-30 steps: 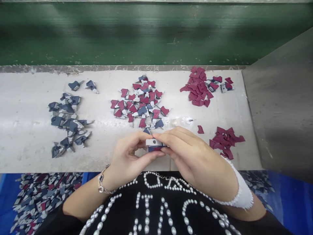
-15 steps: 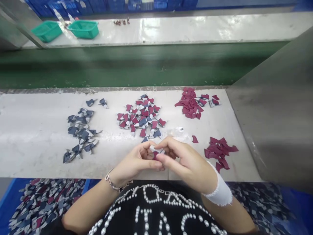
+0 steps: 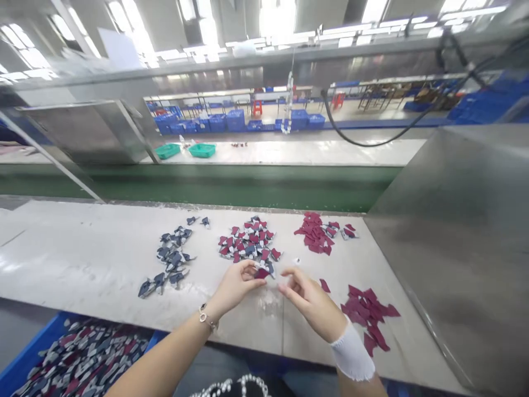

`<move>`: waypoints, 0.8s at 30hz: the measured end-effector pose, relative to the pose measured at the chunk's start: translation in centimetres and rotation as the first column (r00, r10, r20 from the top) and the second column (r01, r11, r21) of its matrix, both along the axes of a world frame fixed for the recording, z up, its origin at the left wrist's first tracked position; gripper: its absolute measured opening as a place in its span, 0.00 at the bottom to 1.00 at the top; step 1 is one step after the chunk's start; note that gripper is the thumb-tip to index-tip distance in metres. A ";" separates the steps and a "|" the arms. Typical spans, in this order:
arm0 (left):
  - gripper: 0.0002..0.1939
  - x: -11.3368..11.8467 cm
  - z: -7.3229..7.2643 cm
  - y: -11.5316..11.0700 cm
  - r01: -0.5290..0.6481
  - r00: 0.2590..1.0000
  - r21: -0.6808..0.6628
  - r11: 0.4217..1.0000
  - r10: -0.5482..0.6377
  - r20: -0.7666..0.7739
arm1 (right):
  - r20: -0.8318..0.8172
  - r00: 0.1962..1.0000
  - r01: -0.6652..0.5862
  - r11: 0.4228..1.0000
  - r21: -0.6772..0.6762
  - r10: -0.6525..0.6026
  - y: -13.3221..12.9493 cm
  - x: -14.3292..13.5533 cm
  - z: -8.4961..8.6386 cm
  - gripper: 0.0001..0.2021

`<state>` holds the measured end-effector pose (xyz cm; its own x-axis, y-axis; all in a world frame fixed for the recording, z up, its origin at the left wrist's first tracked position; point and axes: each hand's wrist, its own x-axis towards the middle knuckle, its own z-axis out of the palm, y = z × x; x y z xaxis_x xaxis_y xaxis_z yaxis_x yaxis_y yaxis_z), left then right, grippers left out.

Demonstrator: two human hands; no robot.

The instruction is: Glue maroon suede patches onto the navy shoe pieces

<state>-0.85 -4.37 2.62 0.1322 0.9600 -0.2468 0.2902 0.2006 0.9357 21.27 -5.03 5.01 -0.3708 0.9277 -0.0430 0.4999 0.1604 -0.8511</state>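
My left hand (image 3: pixel 235 289) pinches a small grey plastic part with a maroon face (image 3: pixel 262 273) between thumb and fingers, just above the white tabletop. To its right, my right hand (image 3: pixel 311 304) has its thumb and fingers curved and apart, with nothing visible in them. Directly beyond the held part lies a heap of maroon-faced grey parts (image 3: pixel 248 238). One loose maroon piece (image 3: pixel 324 285) rests beside my right hand. Farther right is a pile of flat maroon pieces (image 3: pixel 367 309), and another maroon pile (image 3: pixel 314 234) sits toward the back.
Dark blue-grey parts (image 3: pixel 173 256) are scattered on the left. A blue bin (image 3: pixel 31 353) full of mixed parts stands below the table's front edge. A metal panel (image 3: pixel 454 242) rises at right. Across the green belt (image 3: pixel 248 184), green baskets (image 3: pixel 202 150) stand on a far ledge.
My right hand has let go of the part and moved away to the right, its fingers parting. The part stays in my left hand. The head view has tilted up.
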 end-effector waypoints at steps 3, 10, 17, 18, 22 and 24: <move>0.19 -1.5 0.7 2.7 -0.023 0.977 0.112 0.993 0.046 -0.210 | 0.087 0.976 0.199 0.979 0.041 -0.202 0.8 2.9 -2.2 0.16; 0.19 -9.6 2.1 9.8 -0.261 0.735 0.306 0.916 0.393 -0.552 | 0.066 0.949 0.299 0.947 0.115 -0.307 4.0 3.7 -8.8 0.16; 0.19 -14.1 -1.0 15.0 -0.405 0.638 0.317 0.857 0.514 -0.573 | -0.042 0.947 0.322 0.944 0.078 -0.319 5.7 1.5 -9.6 0.21; 0.19 -14.2 -1.6 15.0 -0.406 0.657 0.306 0.861 0.508 -0.557 | -0.050 0.945 0.326 0.944 0.060 -0.323 5.7 1.2 -9.3 0.22; 0.18 -14.4 -3.6 13.8 -0.410 0.750 0.246 0.878 0.478 -0.457 | -0.089 0.938 0.334 0.942 -0.033 -0.336 5.2 0.4 -7.4 0.20; 0.17 -14.3 -4.0 13.0 -0.417 0.791 0.232 0.879 0.476 -0.385 | -0.113 0.926 0.353 0.932 -0.082 -0.360 4.6 0.1 -6.1 0.24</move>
<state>-15.14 8.61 -1.41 -0.4064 0.9124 -0.0487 0.5656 0.2931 0.7708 21.36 -0.45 -1.04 -0.0218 0.9968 -0.0769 0.4045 -0.0615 -0.9125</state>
